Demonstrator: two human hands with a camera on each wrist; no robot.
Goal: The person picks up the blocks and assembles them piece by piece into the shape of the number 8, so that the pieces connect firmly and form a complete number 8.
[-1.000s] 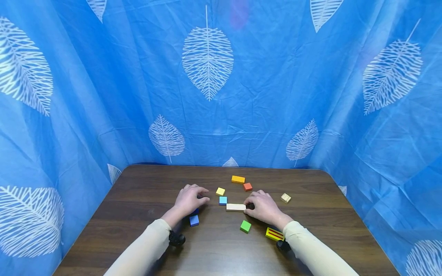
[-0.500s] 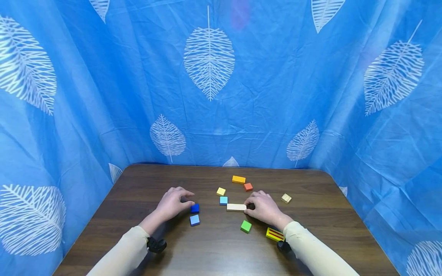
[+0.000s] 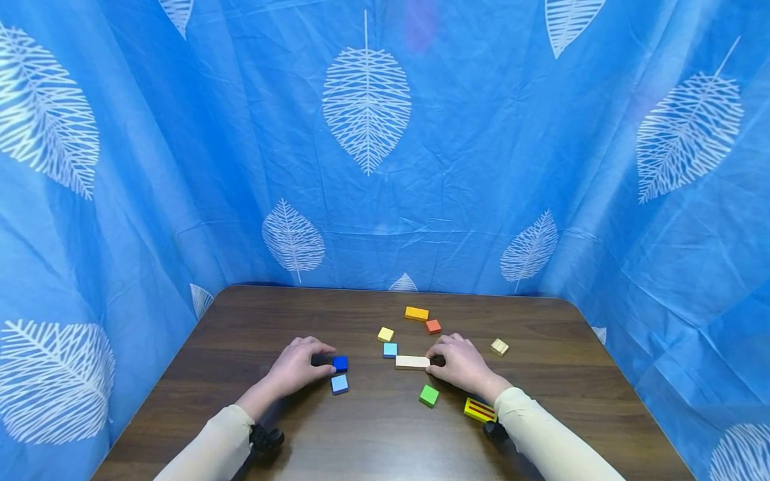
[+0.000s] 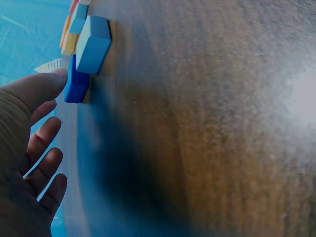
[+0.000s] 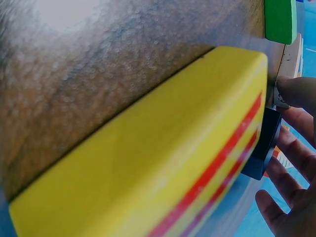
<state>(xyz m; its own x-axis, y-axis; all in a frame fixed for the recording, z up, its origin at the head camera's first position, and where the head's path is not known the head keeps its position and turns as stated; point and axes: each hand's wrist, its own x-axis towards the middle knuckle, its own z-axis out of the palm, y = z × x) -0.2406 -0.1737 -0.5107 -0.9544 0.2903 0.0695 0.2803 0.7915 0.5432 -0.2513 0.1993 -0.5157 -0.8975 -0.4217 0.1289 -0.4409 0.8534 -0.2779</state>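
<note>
At the left of the table, my left hand (image 3: pixel 296 366) is beside a dark blue block (image 3: pixel 341 363), its thumb and index finger apart at the block's left side. In the left wrist view the thumb reaches the dark blue block (image 4: pixel 77 84); whether it touches cannot be told. A light blue block (image 3: pixel 339 384) lies just nearer to me. My right hand (image 3: pixel 460 363) pinches the right end of a long cream block (image 3: pixel 412 362), thumb in front. Under that palm, in the right wrist view, stands a black block (image 5: pixel 263 143), apart from the thumb.
Around the cream block lie sky-blue (image 3: pixel 390 349), pale yellow (image 3: pixel 386 334), red (image 3: pixel 433 327), orange (image 3: pixel 416 313) and green (image 3: pixel 429 395) blocks. A striped yellow block (image 3: pixel 479 409) lies by the right wrist; a ridged wooden block (image 3: pixel 499 346) lies farther right. A blue curtain (image 3: pixel 385 220) hangs behind the table.
My left hand has moved left and slightly nearer to me, from above the blue blocks to beside the dark blue one, uncovering it. The right hand and cream block stay put.
</note>
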